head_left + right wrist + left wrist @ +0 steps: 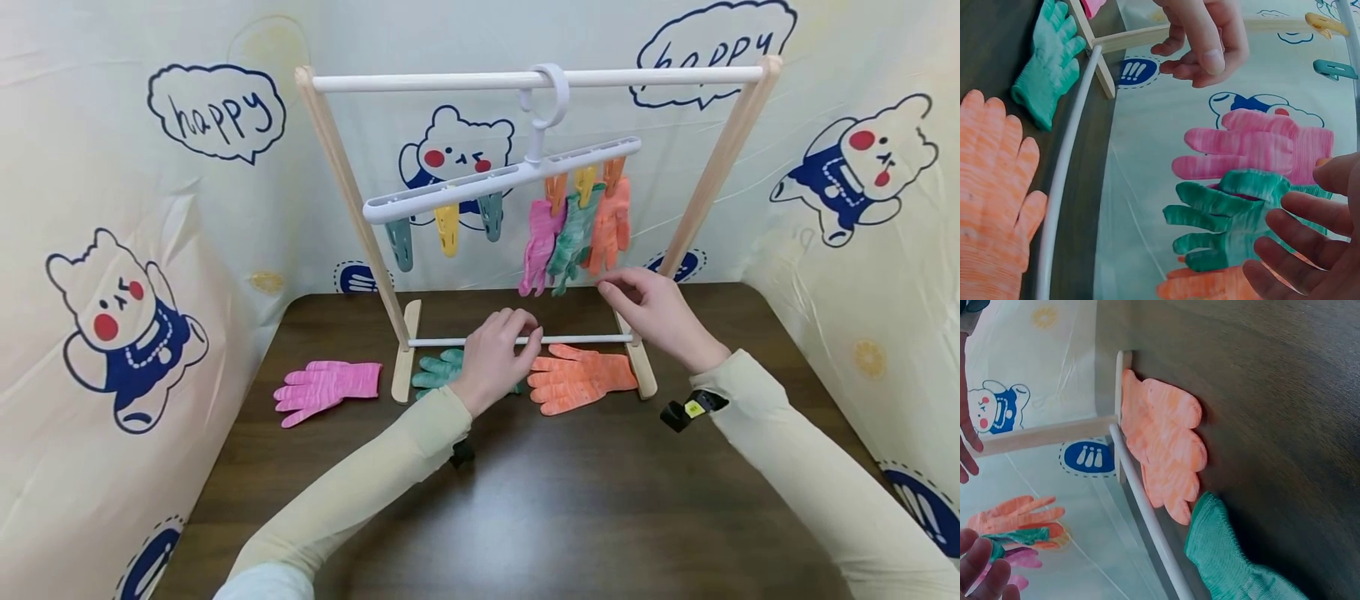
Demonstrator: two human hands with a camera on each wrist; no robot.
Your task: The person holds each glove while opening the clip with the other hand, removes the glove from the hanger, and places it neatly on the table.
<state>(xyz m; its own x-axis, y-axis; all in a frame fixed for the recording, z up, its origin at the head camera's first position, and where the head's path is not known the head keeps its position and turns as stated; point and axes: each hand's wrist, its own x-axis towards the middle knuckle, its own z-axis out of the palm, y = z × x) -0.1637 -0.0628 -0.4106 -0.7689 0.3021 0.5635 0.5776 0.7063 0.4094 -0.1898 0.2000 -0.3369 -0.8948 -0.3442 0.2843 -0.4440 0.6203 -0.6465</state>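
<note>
1. The left hand (pixel 495 354) hovers over the low white rail (pixel 585 339) of the rack (pixel 352 200), fingers loosely curled and holding nothing; it is nearest the green glove (pixel 438 371), which lies flat on the desk under the rail, near the rack's left foot

2. The right hand (pixel 656 312) is raised just below the hung gloves, fingers relaxed and a little spread, gripping nothing; its fingertips are close to the hanging orange glove (pixel 609 225) but I cannot tell if they touch it

3. An orange glove (pixel 581 379) lies flat just right of the left hand, its cuff by the rack's right foot; a pink glove (pixel 326 390) lies outside the rack, towards the desk's left edge

4. On the hanger (pixel 502 179), three gloves hang cuff-up from pegs at its right end: pink (pixel 540 246), green (pixel 572 237), orange; three pegs (pixel 447 229) at the left end are bare

5. Handling, as I judge it: the knit gloves are very light, soft and limp, not slippery or fragile; they will flop and fold when lifted

6. Best hold: a pinch at the cuff edge, so the fingers hang free; the green glove's cuff, seen from the left wrist, lies right under the left hand
</note>
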